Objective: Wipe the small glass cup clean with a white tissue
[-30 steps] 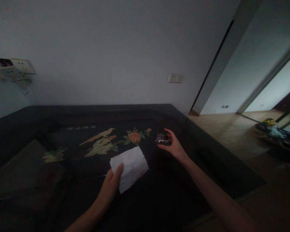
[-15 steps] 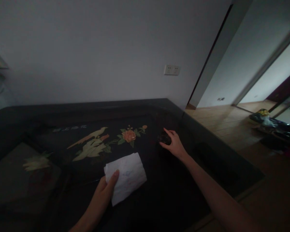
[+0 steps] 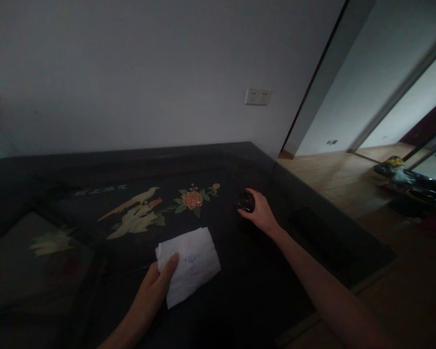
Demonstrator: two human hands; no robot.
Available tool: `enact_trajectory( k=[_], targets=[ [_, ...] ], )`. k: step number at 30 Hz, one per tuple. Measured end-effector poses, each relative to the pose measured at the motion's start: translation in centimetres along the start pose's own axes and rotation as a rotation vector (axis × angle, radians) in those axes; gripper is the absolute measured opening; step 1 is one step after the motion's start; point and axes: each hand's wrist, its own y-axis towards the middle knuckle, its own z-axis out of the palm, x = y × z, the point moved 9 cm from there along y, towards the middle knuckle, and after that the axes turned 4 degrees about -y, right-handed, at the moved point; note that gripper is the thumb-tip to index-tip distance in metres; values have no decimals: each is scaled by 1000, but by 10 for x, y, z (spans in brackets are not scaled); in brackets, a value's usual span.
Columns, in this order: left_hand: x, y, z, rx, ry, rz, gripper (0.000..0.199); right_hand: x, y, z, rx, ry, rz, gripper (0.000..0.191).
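Observation:
A folded white cloth or paper with faint blue and red marks is pinched at its left edge by my left hand, thumb on top. Further right, my right hand has its thumb and fingers around a small, round, shiny black object. That object is at the dark tabletop; whether it touches the surface is too dark to tell. Between the hands and the wall, the tabletop shows a pink flower and pale birds.
A pale wall with a double socket rises behind the table. Past the table's right edge lies a wooden floor, with dark, shiny bundled things at the far right.
The view has shifted slightly, and the black object shows more clearly in my right hand. My left hand keeps its hold on the white cloth or paper.

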Motion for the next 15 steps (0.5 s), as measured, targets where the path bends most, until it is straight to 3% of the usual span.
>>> enact_trajectory(
  k=[15],
  targets=[
    [3,1,0,-2,29,-20,36,2,0,6,5,10,-26,62]
  ],
)
